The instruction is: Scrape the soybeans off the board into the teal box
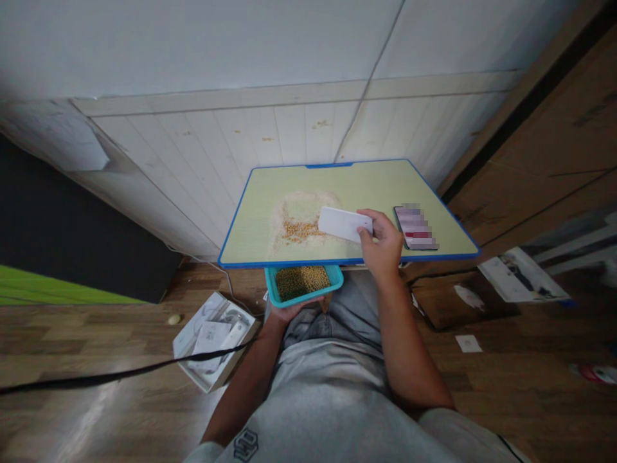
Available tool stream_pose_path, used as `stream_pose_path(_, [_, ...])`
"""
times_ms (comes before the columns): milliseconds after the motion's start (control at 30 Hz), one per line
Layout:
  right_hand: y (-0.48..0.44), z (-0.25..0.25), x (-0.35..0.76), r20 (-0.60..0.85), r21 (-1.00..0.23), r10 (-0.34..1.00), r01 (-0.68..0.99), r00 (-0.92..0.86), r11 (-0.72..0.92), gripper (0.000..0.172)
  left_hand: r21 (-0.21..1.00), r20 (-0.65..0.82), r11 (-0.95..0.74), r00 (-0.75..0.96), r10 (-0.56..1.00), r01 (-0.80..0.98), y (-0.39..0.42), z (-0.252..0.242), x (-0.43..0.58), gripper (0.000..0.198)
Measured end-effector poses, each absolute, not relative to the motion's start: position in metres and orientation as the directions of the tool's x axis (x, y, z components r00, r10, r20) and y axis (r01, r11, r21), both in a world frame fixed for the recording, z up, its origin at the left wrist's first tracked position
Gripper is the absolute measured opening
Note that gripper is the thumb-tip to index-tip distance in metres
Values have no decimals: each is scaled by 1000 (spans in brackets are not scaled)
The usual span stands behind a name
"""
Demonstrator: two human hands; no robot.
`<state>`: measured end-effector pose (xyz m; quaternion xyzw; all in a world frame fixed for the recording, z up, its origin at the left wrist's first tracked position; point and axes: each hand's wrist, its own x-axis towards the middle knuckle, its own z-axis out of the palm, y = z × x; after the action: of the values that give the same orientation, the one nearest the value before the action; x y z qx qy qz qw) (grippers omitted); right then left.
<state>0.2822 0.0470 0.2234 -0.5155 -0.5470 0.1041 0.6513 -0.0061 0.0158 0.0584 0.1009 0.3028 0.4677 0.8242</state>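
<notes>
My right hand pinches a flat white rectangular card at its right end, just above the tabletop. The card's left end is beside a patch of yellow beans or kernels. Around that patch, pale rice-like grains are spread in a rough ring. My left hand grips a turquoise plastic tray from below, against the table's near edge. Inside the tray are dark green beans on the left and yellowish beans on the right.
The small table has a blue rim and backs onto a white panelled wall. A phone lies at its right. On the floor are an open white box at left and a cardboard box at right. A black strap crosses the lower left.
</notes>
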Motion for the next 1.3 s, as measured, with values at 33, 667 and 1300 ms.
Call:
stream_pose_path(33, [47,223,282,608,-784,699,424,377,453,37,460,-406,535,368,836,-708,15,63,-7,77])
stream_pose_path(667, [44,222,287,588,-804,703,383,401,454,35,467,-435,528,335,836,-710,9,79,-1,71])
stream_pose_path(1300, [45,221,281,559,-826,735,332,384,455,38,501,-373,515,364,854,-695,13,68,-6,83])
